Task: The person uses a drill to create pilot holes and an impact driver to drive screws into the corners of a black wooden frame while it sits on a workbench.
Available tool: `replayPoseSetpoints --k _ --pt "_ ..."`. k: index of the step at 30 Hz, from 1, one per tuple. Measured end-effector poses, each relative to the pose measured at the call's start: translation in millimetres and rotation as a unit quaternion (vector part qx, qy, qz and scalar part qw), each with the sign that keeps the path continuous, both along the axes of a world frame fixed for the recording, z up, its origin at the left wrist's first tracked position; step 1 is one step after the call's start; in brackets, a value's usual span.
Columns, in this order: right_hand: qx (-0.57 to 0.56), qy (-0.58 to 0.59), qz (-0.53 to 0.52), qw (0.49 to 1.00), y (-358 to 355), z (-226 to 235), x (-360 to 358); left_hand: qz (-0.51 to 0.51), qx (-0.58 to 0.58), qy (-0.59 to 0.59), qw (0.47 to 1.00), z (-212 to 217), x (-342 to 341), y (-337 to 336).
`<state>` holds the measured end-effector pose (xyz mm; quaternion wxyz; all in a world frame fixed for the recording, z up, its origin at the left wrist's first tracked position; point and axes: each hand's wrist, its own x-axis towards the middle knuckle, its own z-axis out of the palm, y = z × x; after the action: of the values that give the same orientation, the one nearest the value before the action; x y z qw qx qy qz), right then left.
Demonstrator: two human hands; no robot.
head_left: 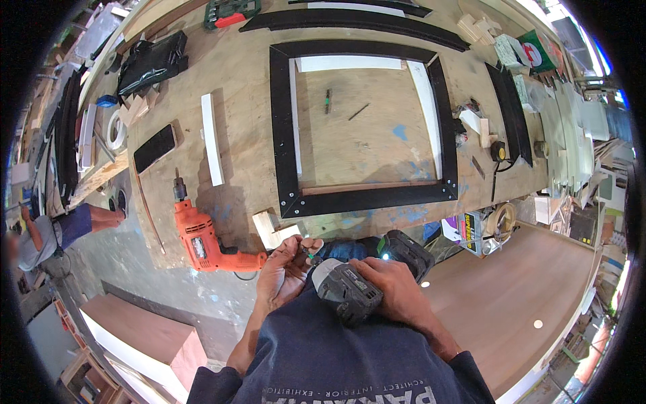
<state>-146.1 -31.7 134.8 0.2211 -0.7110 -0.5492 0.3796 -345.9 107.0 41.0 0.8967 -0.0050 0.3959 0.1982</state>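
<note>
My right hand point(393, 288) grips a grey and black cordless drill point(350, 286) held against my body, its battery and a small lit lamp point(402, 250) pointing toward the bench. My left hand point(288, 269) pinches the drill's tip near its chuck, fingers closed on a small bit. Just ahead on the plywood workbench point(242, 87) lies a black square frame point(363, 124) with white strips inside. An orange corded drill point(205, 239) rests at the bench edge left of my left hand, beside two small wooden blocks point(274, 229).
A loose white strip point(212, 138), a black flat piece point(155, 148), a black bag point(151, 62) and tape rolls lie on the left of the bench. Black mouldings run along the far edge. A brown board point(511, 296) lies at right. Another person stands at far left point(60, 229).
</note>
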Motion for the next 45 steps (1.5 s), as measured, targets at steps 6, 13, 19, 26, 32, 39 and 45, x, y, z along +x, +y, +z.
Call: replayPoseSetpoints --k 6,13,19,26,32,39,45 --pt "-0.023 -0.003 -0.003 1.0 11 4 -3 -0.028 -0.006 -0.005 1.0 7 3 1" --pt "-0.042 -0.003 -0.002 0.999 20 9 -2 -0.042 -0.017 -0.01 0.999 0 4 7" --pt "-0.046 -0.002 -0.024 0.999 22 3 -11 -0.045 -0.053 0.014 0.997 1 5 13" --pt "-0.09 -0.022 -0.017 0.996 35 1 -17 -0.021 -0.094 -0.016 0.995 -12 4 18" --pt "-0.112 -0.034 -0.02 0.993 46 3 -15 -0.018 -0.126 -0.032 0.991 -18 9 24" --pt "-0.157 -0.004 -0.055 0.986 67 1 -18 0.02 -0.182 -0.079 0.98 -31 14 26" --pt "-0.191 -0.014 -0.071 0.979 81 -8 -16 0.034 -0.216 -0.058 0.974 -31 27 31"
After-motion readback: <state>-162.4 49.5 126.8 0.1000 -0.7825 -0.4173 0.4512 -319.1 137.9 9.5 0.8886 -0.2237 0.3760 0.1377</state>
